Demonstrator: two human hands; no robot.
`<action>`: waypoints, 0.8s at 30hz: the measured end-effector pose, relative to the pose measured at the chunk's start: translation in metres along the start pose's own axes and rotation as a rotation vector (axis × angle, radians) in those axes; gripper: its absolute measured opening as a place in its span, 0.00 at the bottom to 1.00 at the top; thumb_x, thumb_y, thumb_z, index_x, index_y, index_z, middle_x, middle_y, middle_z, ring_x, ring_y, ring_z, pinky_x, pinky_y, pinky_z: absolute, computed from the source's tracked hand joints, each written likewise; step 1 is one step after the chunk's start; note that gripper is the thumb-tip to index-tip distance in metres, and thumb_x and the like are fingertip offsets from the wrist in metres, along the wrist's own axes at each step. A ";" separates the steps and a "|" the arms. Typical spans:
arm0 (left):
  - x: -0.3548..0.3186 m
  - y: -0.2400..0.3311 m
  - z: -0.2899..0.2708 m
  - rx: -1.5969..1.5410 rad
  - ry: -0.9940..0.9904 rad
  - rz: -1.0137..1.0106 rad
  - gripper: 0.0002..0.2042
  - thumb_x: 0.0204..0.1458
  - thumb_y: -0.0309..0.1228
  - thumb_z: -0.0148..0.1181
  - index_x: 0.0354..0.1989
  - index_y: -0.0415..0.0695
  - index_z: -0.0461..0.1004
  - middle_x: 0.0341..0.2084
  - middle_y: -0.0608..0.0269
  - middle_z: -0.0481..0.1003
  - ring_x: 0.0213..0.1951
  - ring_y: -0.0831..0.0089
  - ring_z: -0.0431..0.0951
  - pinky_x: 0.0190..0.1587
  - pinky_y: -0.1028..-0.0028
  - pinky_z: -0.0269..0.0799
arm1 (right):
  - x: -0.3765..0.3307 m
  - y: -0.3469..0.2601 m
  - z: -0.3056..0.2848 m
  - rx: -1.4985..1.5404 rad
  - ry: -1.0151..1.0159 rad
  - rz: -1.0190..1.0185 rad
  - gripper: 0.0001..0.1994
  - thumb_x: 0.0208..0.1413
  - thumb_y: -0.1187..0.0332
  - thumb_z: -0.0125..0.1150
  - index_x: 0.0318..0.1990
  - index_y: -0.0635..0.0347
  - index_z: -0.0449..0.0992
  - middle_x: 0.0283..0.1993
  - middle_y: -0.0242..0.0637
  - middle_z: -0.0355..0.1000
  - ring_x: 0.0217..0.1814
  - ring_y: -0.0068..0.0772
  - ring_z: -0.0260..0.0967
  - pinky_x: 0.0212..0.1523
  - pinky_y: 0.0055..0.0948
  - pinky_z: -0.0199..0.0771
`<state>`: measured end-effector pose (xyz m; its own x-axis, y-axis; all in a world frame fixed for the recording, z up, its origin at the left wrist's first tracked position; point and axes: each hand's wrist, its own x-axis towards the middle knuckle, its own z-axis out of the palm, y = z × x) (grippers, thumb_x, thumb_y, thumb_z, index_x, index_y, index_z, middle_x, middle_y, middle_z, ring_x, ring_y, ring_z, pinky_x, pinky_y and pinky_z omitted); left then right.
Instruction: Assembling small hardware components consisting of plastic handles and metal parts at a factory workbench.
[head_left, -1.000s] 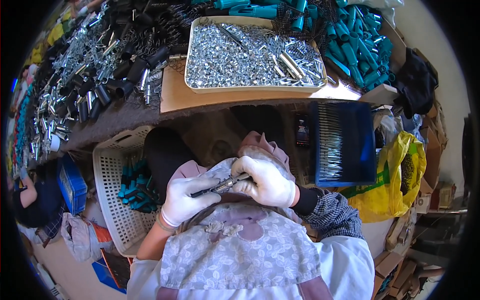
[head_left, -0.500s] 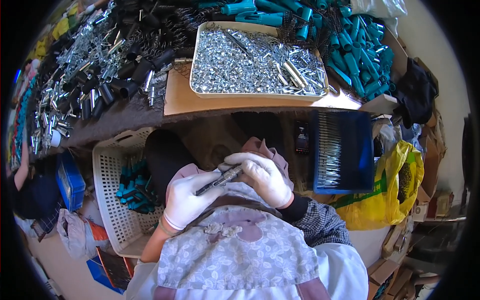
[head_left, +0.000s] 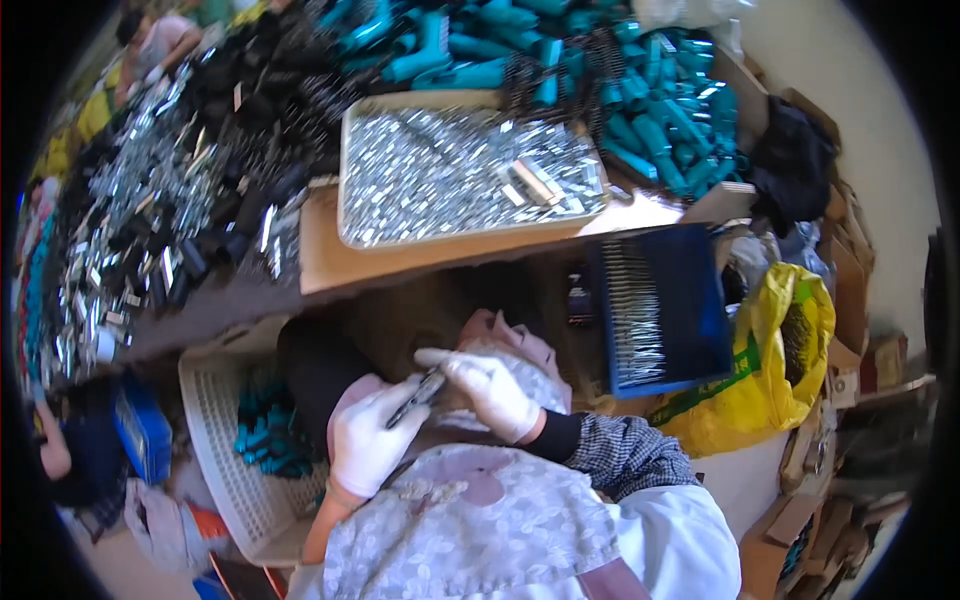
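Both my hands wear white gloves and meet over my lap, just above a patterned apron. My left hand (head_left: pixel 368 440) grips a slim dark metal part (head_left: pixel 417 399) that points up to the right. My right hand (head_left: pixel 490 392) closes on the upper end of the same part with its fingertips. A beige tray (head_left: pixel 352 190) full of small shiny metal pieces sits on the bench ahead of me.
Teal plastic handles (head_left: pixel 640 110) are piled at the back right, black and silver parts (head_left: pixel 170 230) at the left. A blue bin (head_left: pixel 680 300) with metal pins stands at my right, beside a yellow bag (head_left: pixel 790 350). A white basket (head_left: pixel 220 450) holds teal pieces at my left.
My hands stayed together on the dark part and tilted it more upright. The view shifted, so the tray and bench appear lower in the picture.
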<state>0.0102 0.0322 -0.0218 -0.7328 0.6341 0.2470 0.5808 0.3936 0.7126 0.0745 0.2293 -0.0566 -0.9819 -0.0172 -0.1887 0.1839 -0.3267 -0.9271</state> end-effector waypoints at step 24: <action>0.016 0.001 -0.002 -0.186 0.038 -0.294 0.12 0.46 0.25 0.72 0.39 0.33 0.82 0.32 0.47 0.83 0.34 0.61 0.86 0.41 0.70 0.79 | 0.102 -0.257 -0.234 -1.464 0.977 -0.908 0.05 0.55 0.69 0.64 0.36 0.53 0.84 0.38 0.38 0.79 0.40 0.43 0.78 0.42 0.35 0.78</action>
<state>-0.0021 0.0414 -0.0154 -0.8735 0.4855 0.0353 0.2712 0.4250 0.8636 -0.0622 0.5328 0.0862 -0.5313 0.2777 0.8004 0.1231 0.9600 -0.2514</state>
